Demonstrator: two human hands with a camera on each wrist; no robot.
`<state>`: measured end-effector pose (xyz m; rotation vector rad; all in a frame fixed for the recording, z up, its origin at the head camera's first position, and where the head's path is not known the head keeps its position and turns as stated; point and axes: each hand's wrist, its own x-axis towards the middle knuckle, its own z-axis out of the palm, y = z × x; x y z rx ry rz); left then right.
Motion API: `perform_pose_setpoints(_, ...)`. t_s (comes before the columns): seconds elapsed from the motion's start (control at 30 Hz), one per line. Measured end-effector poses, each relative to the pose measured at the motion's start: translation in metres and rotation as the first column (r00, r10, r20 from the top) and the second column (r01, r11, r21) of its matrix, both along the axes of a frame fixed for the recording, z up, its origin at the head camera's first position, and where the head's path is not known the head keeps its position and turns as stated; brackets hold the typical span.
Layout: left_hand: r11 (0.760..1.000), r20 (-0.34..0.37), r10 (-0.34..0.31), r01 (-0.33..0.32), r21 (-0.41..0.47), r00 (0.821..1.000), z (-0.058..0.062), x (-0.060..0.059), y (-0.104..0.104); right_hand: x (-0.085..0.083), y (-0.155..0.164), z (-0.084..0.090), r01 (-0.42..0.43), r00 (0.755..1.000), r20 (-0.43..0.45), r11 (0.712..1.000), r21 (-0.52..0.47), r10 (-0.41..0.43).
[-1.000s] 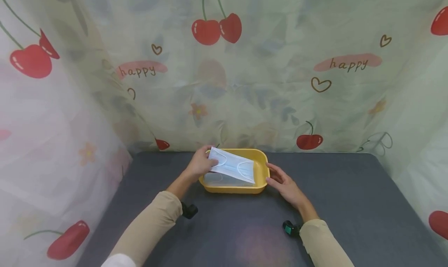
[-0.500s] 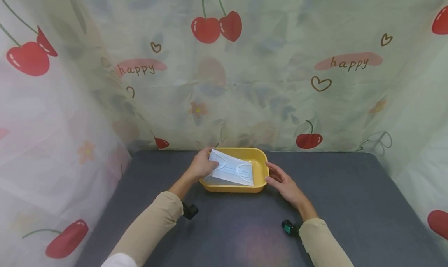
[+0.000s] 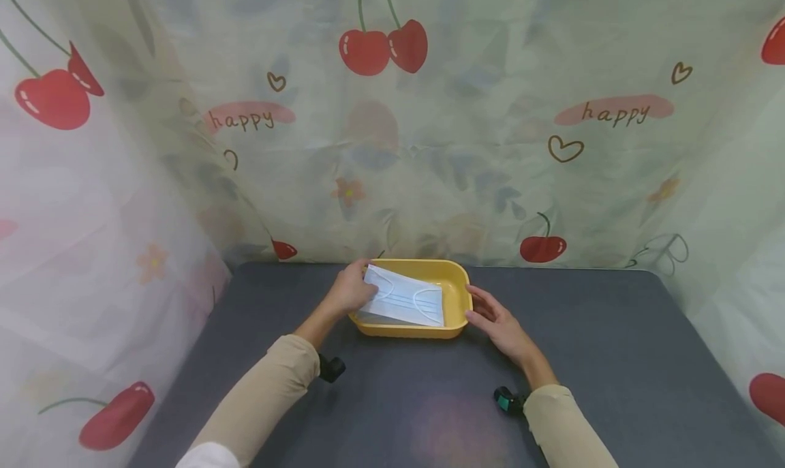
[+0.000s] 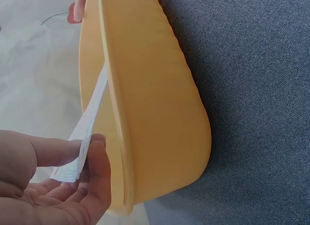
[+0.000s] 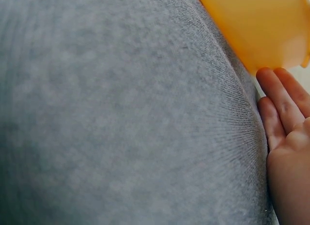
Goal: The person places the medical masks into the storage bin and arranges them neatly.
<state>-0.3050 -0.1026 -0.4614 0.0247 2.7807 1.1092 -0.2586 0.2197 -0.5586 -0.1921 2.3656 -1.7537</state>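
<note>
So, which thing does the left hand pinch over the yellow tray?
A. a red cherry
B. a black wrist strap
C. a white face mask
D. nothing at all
C: the left hand pinches one end of the white face mask, which slopes down into the yellow tray.

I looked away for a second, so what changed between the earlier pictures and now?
The left hand, pinching the face mask by its end, has lowered it deeper into the yellow tray. The right hand stays at the tray's right side; the tray has not moved on the grey table.
</note>
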Motion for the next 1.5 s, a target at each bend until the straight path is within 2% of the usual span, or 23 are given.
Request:
perform_pose_setpoints(0.2, 1.0, -0.002, -0.005, 0.005, -0.015, 1.0, 0.002, 0.002, -0.003, -0.001, 0.0, 0.0, -0.005, 1.0, 0.005, 1.0, 0.004, 0.005)
perform_pose_setpoints(0.53, 0.999, 0.037, 0.038, -0.039, 0.026, 0.999, 0.008, 0.0, -0.008, -0.001, 0.0, 0.005, 0.022, 0.999, 0.03, 1.0, 0.014, -0.022)
perform_pose_setpoints(0.77, 0.996, 0.045, 0.078, -0.08, 0.037, 0.996, 0.008, 0.0, -0.013, 0.0, 0.001, 0.006, 0.02, 1.0, 0.022, 0.999, 0.026, -0.021)
perform_pose_setpoints(0.97, 0.994, -0.019, 0.1, -0.099, 0.054, 0.995, 0.008, -0.003, -0.016, -0.002, 0.002, 0.007, 0.028, 0.999, 0.017, 0.999, 0.028, -0.028)
perform_pose_setpoints(1.13, 0.992, -0.038, 0.103, -0.1, 0.074, 0.994, 0.011, -0.004, -0.022, -0.003, 0.0, 0.006, 0.024, 0.999, 0.021, 0.999, 0.022, -0.024)
perform_pose_setpoints(1.27, 0.991, -0.073, 0.096, -0.089, 0.103, 0.993, 0.007, -0.004, -0.024, -0.002, 0.0, 0.004, 0.019, 1.0, 0.017, 1.0, 0.023, -0.019)
perform_pose_setpoints(1.37, 0.99, -0.128, 0.092, -0.077, 0.119, 0.987, 0.005, -0.005, -0.024, -0.002, 0.0, 0.003, 0.014, 1.0, 0.017, 0.999, 0.031, -0.014)
perform_pose_setpoints(1.5, 0.993, -0.225, 0.081, -0.06, 0.101, 0.971, 0.007, -0.005, -0.023, -0.002, 0.0, 0.002, 0.019, 0.999, 0.039, 0.999, 0.033, -0.02)
